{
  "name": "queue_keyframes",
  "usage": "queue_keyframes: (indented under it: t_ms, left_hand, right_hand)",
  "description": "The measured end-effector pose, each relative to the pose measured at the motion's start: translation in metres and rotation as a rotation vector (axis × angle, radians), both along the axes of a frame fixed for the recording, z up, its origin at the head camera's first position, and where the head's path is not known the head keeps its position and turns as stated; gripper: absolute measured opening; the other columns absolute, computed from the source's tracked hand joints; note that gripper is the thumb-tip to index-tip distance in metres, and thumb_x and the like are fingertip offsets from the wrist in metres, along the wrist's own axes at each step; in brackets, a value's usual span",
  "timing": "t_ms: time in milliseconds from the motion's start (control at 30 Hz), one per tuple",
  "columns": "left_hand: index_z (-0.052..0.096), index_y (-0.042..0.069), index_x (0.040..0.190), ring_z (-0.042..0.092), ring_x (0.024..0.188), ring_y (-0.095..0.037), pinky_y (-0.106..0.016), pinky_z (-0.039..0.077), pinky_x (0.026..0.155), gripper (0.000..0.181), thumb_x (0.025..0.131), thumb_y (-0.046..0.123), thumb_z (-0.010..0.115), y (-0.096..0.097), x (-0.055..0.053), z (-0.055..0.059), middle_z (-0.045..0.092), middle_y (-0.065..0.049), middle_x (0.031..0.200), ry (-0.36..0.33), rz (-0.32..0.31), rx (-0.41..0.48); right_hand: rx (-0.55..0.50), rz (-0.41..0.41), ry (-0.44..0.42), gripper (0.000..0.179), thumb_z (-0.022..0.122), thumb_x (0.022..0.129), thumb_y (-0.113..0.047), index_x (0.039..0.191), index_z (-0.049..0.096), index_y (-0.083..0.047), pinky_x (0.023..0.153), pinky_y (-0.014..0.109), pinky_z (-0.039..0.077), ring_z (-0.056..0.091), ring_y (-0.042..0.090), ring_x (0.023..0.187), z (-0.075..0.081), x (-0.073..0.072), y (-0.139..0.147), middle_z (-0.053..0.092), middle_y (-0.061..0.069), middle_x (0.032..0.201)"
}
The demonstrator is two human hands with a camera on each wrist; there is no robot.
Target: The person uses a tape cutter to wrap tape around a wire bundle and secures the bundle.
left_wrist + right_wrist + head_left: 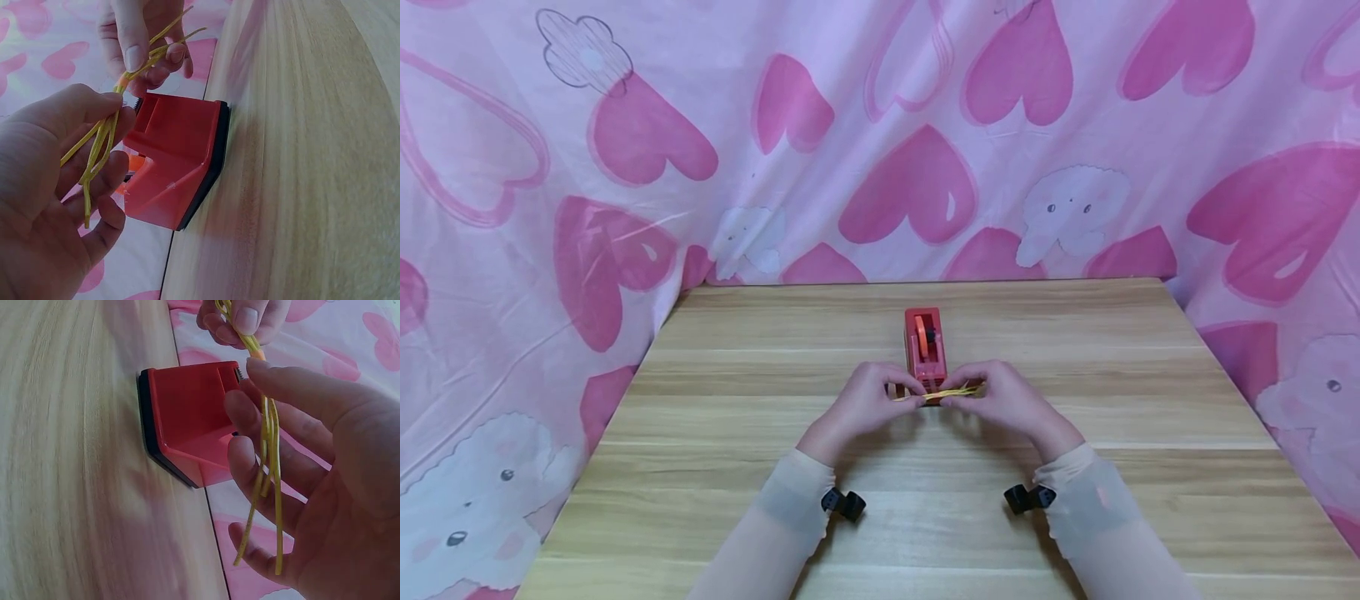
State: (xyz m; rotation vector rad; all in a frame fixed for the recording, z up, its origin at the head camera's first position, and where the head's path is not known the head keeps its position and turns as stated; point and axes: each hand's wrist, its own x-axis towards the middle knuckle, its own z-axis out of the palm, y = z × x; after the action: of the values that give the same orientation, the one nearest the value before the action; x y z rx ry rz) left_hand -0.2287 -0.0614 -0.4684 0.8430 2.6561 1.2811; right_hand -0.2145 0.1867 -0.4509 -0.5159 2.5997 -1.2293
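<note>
Both hands hold a bundle of thin yellow wires level in front of a red tape dispenser. Thumb and fingers of my left hand pinch one side of the bundle. On the other side, my right hand pinches it with the thumb close to the middle. Between the two grips, a short orange band wraps the wires. Loose wire ends hang past the right fingers in the right wrist view. An orange tape roll sits in the dispenser, partly hidden by its red body.
The dispenser stands upright on a wood-grain table, just beyond the hands, its toothed cutter close to them. Behind the table hangs a pink curtain with hearts. Each wrist carries a small black camera.
</note>
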Motion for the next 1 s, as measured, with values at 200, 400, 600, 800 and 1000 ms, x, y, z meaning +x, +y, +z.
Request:
queue_keyframes:
  t_ms: [200,400,600,800,1000]
  left_hand:
    - [0.084,0.022,0.095,0.068,0.09,-0.012,-0.027,0.05,0.072,0.006,0.089,0.02,0.083,0.0,0.001,-0.001,0.078,0.008,0.097,0.103,-0.004,-0.02]
    - [0.084,0.02,0.095,0.067,0.09,-0.01,-0.035,0.057,0.075,0.008,0.087,0.017,0.084,0.0,0.003,-0.001,0.079,0.006,0.096,0.226,-0.011,-0.025]
    - [0.084,0.021,0.094,0.065,0.092,-0.008,-0.03,0.054,0.083,0.008,0.086,0.018,0.085,0.001,0.005,0.0,0.079,0.008,0.096,0.265,-0.024,-0.065]
    - [0.084,0.024,0.094,0.065,0.096,-0.007,-0.031,0.054,0.088,0.007,0.088,0.021,0.084,0.001,0.006,-0.001,0.078,0.01,0.098,0.251,-0.013,-0.101]
    - [0.084,0.025,0.094,0.064,0.094,-0.007,-0.031,0.054,0.086,0.007,0.087,0.023,0.085,0.0,0.006,-0.002,0.078,0.011,0.098,0.265,-0.003,-0.115]
  right_hand:
    - [-0.062,-0.002,-0.041,0.013,0.079,0.092,-0.033,0.104,0.08,-0.028,0.092,0.043,0.05,0.066,0.017,0.103,-0.007,0.0,0.0,0.077,-0.006,0.111]
    - [-0.109,-0.038,-0.044,0.015,0.078,0.093,-0.035,0.105,0.08,-0.026,0.098,0.047,0.049,0.067,0.018,0.109,-0.012,0.001,0.0,0.077,-0.004,0.114]
    - [-0.103,-0.05,-0.047,0.01,0.079,0.093,-0.031,0.101,0.08,-0.025,0.098,0.045,0.048,0.067,0.018,0.108,-0.012,0.002,-0.002,0.078,-0.005,0.11]
    - [-0.105,-0.034,-0.044,0.009,0.078,0.094,-0.026,0.1,0.08,-0.021,0.095,0.042,0.05,0.067,0.018,0.105,-0.013,0.003,-0.003,0.078,-0.001,0.109]
    - [-0.095,-0.042,-0.08,0.014,0.076,0.096,-0.03,0.105,0.079,-0.019,0.095,0.042,0.051,0.066,0.019,0.107,-0.016,0.003,-0.003,0.076,0.001,0.113]
